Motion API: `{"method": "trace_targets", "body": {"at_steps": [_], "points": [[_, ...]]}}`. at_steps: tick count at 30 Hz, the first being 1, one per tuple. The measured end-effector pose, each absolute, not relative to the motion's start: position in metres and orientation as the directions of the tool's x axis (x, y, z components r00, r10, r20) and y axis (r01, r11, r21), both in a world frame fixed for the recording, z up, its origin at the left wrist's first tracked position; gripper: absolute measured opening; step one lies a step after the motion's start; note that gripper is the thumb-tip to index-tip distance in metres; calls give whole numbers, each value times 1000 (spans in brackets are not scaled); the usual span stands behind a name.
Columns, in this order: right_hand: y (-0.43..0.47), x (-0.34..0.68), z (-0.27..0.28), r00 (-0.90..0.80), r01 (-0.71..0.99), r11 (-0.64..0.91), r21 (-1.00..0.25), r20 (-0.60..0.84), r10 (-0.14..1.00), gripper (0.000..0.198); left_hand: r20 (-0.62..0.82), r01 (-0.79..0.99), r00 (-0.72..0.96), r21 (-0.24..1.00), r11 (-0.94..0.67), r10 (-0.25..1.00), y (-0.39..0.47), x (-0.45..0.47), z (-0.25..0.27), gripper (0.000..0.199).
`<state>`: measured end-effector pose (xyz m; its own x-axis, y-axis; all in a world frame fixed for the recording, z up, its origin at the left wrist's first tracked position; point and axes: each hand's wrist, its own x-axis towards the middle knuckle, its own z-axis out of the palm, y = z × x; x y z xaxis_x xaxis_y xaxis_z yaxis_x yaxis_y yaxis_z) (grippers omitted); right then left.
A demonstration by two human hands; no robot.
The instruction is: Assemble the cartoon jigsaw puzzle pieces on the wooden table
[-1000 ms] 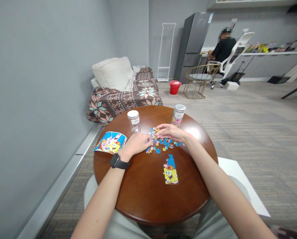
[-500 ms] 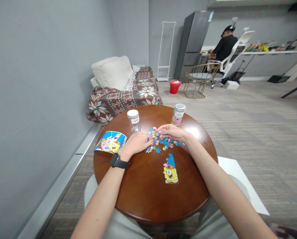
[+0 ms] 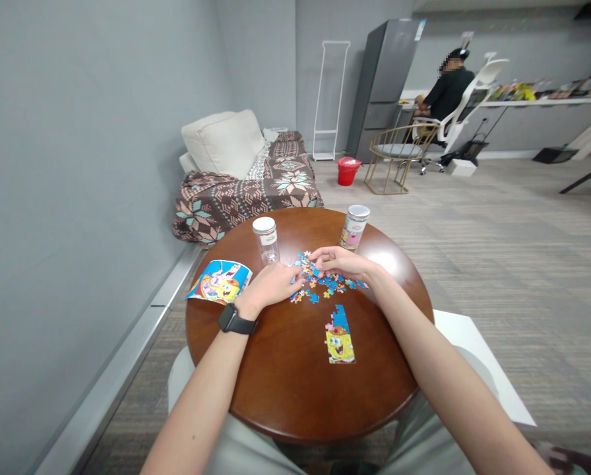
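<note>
A pile of loose jigsaw pieces [image 3: 332,285], mostly blue, lies on the round brown table between my hands. My right hand [image 3: 342,262] is over the pile's far side, with a blue puzzle piece [image 3: 316,272] pinched at its fingertips. At the pile's left edge rests my left hand [image 3: 276,284], its fingers curled together; whatever may be in them is too small to make out. Nearer to me lies a joined strip of puzzle [image 3: 340,340] showing a yellow cartoon face under blue. A curled picture sheet [image 3: 220,282] with the same character lies left of my left hand.
A clear jar with a white lid [image 3: 266,239] stands behind my left hand. Another lidded jar with a printed label [image 3: 353,227] stands behind my right hand. The round table's [image 3: 295,396] front edge is close to my legs. Across the room a person [image 3: 451,89] sits at a counter.
My right fingers have shifted slightly over the pile, and the blue piece at their tips shows more clearly. My left hand and the joined strip stay in place.
</note>
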<state>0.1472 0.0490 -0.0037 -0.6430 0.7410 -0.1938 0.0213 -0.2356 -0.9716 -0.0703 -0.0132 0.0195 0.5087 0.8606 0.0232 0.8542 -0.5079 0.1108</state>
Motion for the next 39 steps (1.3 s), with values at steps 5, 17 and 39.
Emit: {"method": "trace_targets", "body": {"at_steps": [5,17,39], "points": [[51,148,-7,-657,17,-228,-973,-183,731,40,32,842,530,100,-531,847,-12,-71,18,30],[48,146,-3,-630,40,-237,-971,-209,748,25,38,839,534,98,-535,844,-12,-73,17,33],[50,144,0,-505,-4,-274,-962,-235,830,5,-83,789,596,248,-562,799,-12,-73,23,29]]}}
